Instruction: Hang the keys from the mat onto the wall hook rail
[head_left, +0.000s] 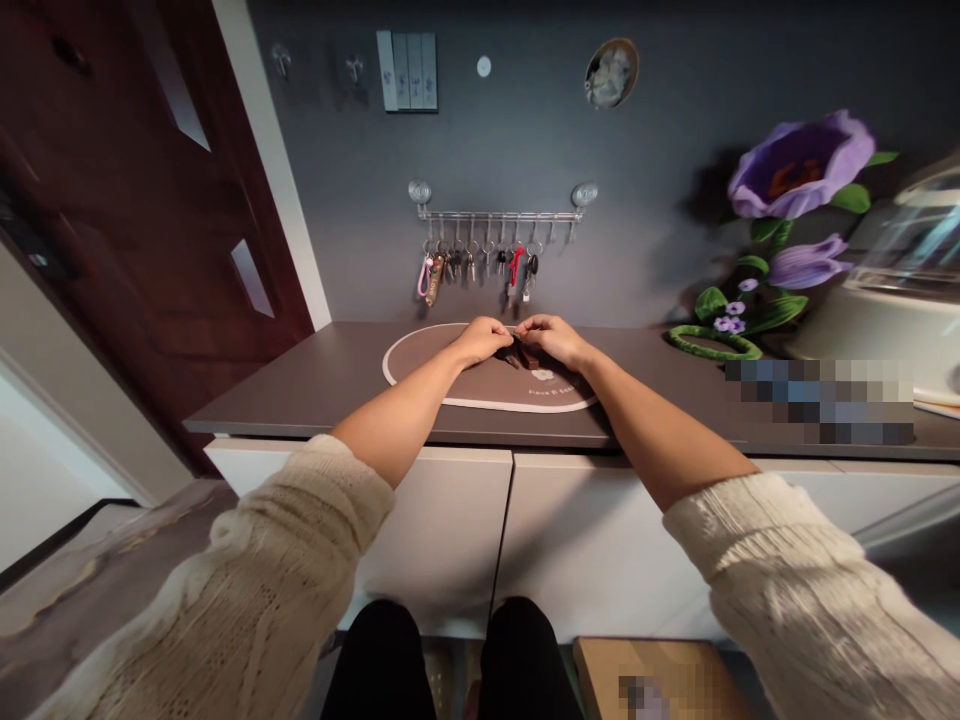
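My left hand (484,341) and my right hand (553,340) meet over the brown mat (420,362) on the counter. Between their pinched fingertips is a small dark bunch of keys (513,354), with a reddish-brown piece (530,358) hanging beside it under the right fingers. My fingers partly cover the bunch, so its ring cannot be made out. Above the hands, a clear hook rail (499,216) on the wall carries several key sets, among them a pink strap (424,275) and a red fob (516,266).
White cabinet doors (435,530) sit below the counter (300,395). Purple fabric flowers (802,170) and a cream appliance (862,325) stand at the right. A dark red door (142,200) is at the left. A cardboard box (600,675) lies on the floor.
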